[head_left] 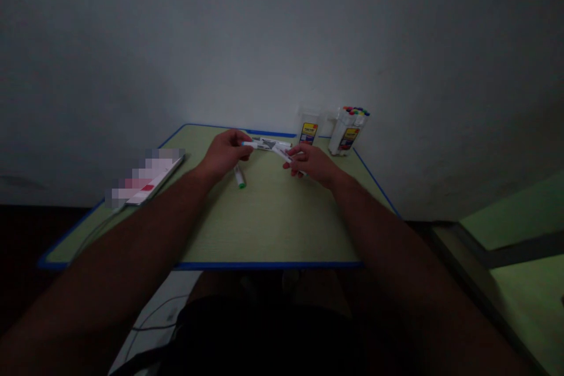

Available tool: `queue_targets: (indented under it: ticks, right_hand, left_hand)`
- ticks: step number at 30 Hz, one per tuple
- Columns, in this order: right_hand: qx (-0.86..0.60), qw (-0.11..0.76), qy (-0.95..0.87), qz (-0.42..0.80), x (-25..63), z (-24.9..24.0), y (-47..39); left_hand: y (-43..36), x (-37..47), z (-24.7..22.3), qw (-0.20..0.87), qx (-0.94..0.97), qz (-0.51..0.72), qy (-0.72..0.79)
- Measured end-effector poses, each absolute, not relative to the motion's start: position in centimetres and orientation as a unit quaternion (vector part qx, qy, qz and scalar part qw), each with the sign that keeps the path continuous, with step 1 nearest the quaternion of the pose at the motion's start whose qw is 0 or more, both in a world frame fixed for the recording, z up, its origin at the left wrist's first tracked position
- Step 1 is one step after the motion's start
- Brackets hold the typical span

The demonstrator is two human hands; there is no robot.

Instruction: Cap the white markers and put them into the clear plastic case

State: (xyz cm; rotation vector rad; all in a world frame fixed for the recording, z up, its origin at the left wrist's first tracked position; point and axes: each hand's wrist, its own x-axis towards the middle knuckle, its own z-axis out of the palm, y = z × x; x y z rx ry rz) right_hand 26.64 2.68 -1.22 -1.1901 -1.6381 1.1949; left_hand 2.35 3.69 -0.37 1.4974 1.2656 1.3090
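Observation:
My left hand pinches a white marker with a light blue end, held level over the table. Between the fingers of my right hand is another white marker, slanting down to the right. The inner ends of the two markers come close together; I cannot tell whether they touch. Behind them more white markers lie near the table's far edge, partly covered. A white marker with a green end rests on the table just below my left hand.
A clear plastic case with a yellow label stands behind my right hand. To its right is a case full of markers with colourful ends. A tablet-like device, partly blurred out, lies at the left with a cable. The blue-edged table meets a wall.

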Motion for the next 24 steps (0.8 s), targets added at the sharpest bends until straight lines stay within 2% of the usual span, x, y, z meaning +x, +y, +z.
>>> queue_targets:
  ticks: [15, 24]
  right_hand:
    - [-0.487, 0.449, -0.645, 0.382, 27.2, -1.9, 3.4]
    - [-0.464, 0.534, -0.575, 0.412, 27.8, -2.2, 4.3]
  left_hand:
    - [3.7, 2.3, -0.5, 0.406, 0.577, 0.528, 0.473]
    - [4.1, 2.3, -0.7, 0.427, 0.55, 0.547, 0.465]
